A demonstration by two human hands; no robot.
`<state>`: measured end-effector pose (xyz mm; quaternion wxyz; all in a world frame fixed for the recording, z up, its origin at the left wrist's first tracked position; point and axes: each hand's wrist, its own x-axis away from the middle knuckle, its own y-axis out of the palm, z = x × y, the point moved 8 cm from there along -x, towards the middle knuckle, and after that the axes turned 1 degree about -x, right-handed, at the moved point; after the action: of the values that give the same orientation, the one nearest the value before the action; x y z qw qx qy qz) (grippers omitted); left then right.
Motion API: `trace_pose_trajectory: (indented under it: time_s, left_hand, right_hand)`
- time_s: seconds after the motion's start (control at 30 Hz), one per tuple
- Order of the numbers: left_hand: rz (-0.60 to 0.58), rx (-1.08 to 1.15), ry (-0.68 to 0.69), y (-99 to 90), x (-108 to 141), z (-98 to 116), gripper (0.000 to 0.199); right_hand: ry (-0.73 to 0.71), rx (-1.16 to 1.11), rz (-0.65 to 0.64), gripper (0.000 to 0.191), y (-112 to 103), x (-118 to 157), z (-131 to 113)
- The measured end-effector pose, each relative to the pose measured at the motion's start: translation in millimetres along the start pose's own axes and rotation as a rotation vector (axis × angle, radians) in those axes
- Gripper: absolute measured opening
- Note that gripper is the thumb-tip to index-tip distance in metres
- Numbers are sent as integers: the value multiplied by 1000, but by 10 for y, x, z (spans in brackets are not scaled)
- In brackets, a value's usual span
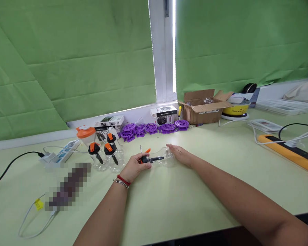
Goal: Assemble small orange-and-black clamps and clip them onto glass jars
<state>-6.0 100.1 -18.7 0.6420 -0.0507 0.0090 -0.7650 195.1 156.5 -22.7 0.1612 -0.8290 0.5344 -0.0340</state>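
A clear bottle (166, 158) with a black-and-orange dispenser top and a dark tube inside lies on its side above the table. My left hand (136, 168) is closed around its top, thumb along the near side. At the other end, my right hand (180, 154) grips the clear base, its fingers partly hidden behind it. Three similar bottles stand upright to the left: one at the front left (100, 164), another beside it (116, 164) and a third behind (119, 147). Their black tops carry orange parts.
A shaker cup (86, 136) with an orange lid stands behind the bottles. Purple plastic parts (151, 128), white boxes (164, 111) and an open cardboard box (202, 114) line the back. Power strips lie left (68, 150) and right (292, 152), with cables. Something pixelated (69, 188) lies left.
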Motion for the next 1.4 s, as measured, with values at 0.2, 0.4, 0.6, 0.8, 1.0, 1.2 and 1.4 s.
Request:
trace_pose_trajectory:
  time_s: [0.2, 0.4, 0.6, 0.8, 1.0, 1.2, 1.4]
  left_hand:
    - [49, 92, -20, -95, -29, -49, 53]
    - [24, 73, -13, -64, -6, -24, 56]
    - [18, -65, 59, -39, -10, 50, 56]
    - [-13, -93, 83, 1, -10, 60, 58]
    - [24, -55, 57, -32, -8, 53, 56]
    - [39, -76, 69, -72, -17, 59, 56]
    - [11, -94, 72, -48, -7, 71, 56]
  right_hand:
    - [-168, -83, -210, 83, 91, 74, -188]
    - [-174, -43, -151, 76, 34, 91, -230]
    - [-54, -114, -201, 56, 68, 84, -168]
    - [34, 35, -101, 67, 32, 8, -21]
    - [-42, -85, -155, 63, 37, 48, -100]
    - [-135, -198, -260, 81, 64, 100, -172]
    - [-49, -200, -268, 65, 95, 93, -104]
